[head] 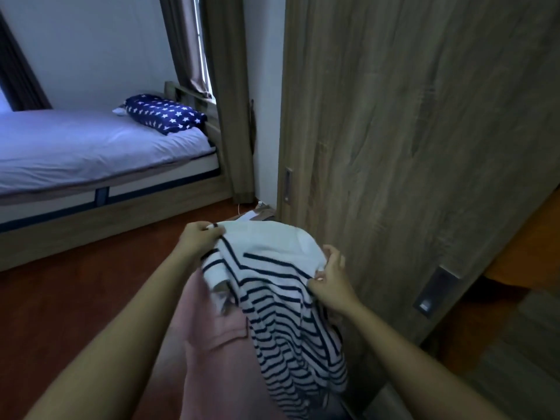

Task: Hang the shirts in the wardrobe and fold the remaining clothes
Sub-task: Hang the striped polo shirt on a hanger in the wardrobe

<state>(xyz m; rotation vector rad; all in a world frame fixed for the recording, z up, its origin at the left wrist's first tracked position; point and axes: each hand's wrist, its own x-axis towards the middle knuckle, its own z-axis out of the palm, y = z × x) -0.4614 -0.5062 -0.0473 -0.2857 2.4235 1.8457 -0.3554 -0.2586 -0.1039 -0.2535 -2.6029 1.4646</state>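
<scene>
We hold the striped shirt (272, 268) in front of the wardrobe door (409, 147). The left hand (200, 237) pinches its upper edge; the right hand (331, 278) pinches the opposite side. The shirt is not yet hung, and folding appears outstanding.

Both arms reach forward, bare from the forearm down, coming in from the lower corners and drawing closer together toward the wrists. The left hand (200, 237) is the farther out of the two, knuckles up, its fingers curled tight over the top edge of a striped shirt (272, 286). The right hand (330, 277) sits lower and nearer, pinching the shirt's other side between thumb and forefinger, with the remaining fingers lifted and loosely bent.
</scene>
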